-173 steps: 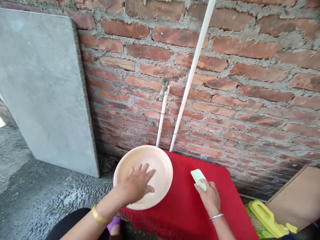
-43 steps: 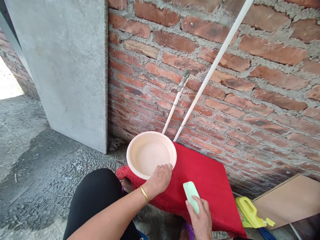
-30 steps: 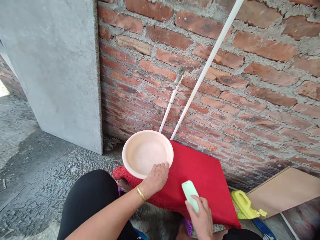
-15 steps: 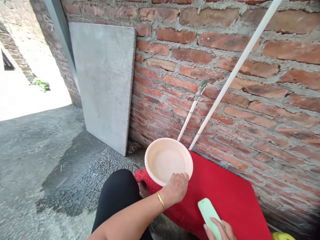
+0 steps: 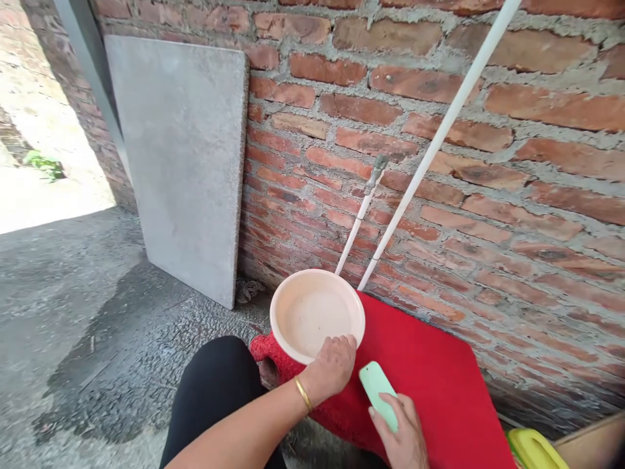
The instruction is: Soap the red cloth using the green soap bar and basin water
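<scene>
A pale pink plastic basin [image 5: 312,312] stands at the left end of a red cloth [image 5: 439,384]. My left hand [image 5: 333,366], with a gold bangle at the wrist, is closed over the basin's near rim. Inside the basin only its bare bottom and a tiny dark speck show. To the right of the basin, my right hand [image 5: 403,426] grips a pale green, flat, oblong object [image 5: 378,391] with rounded ends and a small hole near its tip. Its lower end and underside are hidden by my fingers, so its kind is unclear. It is apart from the basin.
A brick wall [image 5: 439,215] runs behind the cloth, with two white pipes [image 5: 420,169] against it. A grey slab [image 5: 180,163] leans on the wall at left. Wet concrete floor [image 5: 141,352] lies beside my knee [image 5: 215,384]. A yellow plastic container [image 5: 534,449] is at lower right.
My right hand has moved up and left with the pale green object, closer to the basin. The left hand keeps its hold on the rim. The whole view has shifted slightly.
</scene>
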Demonstrator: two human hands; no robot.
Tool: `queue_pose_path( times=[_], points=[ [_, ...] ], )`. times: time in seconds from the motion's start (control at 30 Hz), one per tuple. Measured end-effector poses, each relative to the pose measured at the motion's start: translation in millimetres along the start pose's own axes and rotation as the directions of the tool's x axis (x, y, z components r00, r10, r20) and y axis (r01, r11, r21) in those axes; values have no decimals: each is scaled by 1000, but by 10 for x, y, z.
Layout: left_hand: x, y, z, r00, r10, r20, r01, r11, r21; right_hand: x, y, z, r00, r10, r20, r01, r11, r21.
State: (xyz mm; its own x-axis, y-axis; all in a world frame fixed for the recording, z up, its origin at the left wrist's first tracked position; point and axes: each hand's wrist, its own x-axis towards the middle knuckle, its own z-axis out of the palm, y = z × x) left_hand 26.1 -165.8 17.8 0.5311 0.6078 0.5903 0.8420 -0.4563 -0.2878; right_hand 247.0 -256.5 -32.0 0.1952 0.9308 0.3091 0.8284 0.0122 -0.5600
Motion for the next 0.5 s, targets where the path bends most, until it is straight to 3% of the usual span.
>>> queue_pose_path(
  times=[0.13, 0.23, 0.3, 0.4, 0.43, 0.5],
  points=[
    [-60, 16, 66, 1000, 15, -25, -15, 1000, 2, 16, -38, -35, 1000, -8, 25, 9, 999, -34],
    [-90, 37, 128, 999, -6, -39, 6, 1000, -5, 3, 296, -381, 983, 177, -48, -180, 981, -77],
    [-107, 41, 159, 999, 6, -54, -7, 1000, -3, -31, 562, -684, 917, 379, -125, -391, 916, -90],
    [-131, 41, 170, 998, 20, -64, -19, 1000, 3, -105, 832, -1066, 760, 610, -224, -640, 762, -100],
    [-139, 46, 161, 998, 16, -67, -16, 1000, 8, -124, 870, -1140, 734, 635, -243, -670, 735, -103],
    [-146, 68, 123, 997, 13, -78, -12, 1000, 18, -131, 873, -1178, 739, 617, -269, -659, 744, -105]
  ],
)
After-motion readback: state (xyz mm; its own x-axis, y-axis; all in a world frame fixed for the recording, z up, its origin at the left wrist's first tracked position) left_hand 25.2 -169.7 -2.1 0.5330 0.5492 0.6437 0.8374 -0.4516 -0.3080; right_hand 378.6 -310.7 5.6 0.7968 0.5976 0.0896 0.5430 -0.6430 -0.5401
